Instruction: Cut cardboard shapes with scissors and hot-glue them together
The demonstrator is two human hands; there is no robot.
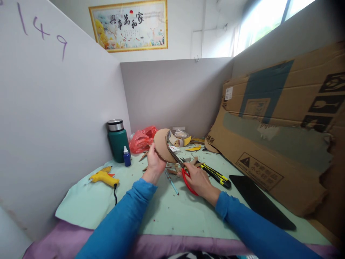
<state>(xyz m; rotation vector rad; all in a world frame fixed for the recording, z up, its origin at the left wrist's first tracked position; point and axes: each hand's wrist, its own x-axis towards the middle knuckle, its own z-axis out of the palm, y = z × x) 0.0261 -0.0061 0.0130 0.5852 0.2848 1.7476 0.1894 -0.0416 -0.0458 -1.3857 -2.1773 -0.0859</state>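
My left hand (154,162) is closed on a rounded piece of brown cardboard (161,144), holding it upright above the table. My right hand (198,178) grips red-handled scissors (181,168); their blades point up and left and meet the lower edge of the cardboard piece. Both arms wear blue sleeves. Small cardboard scraps (185,161) lie on the pale green mat (172,208) under the hands.
A yellow glue gun (104,176) lies at the left, beside a green flask (118,140) and a small blue bottle (127,156). A red plastic bag (142,139) sits behind. A yellow-black utility knife (217,176), a black sheet (260,202) and a large flattened carton (280,126) are on the right.
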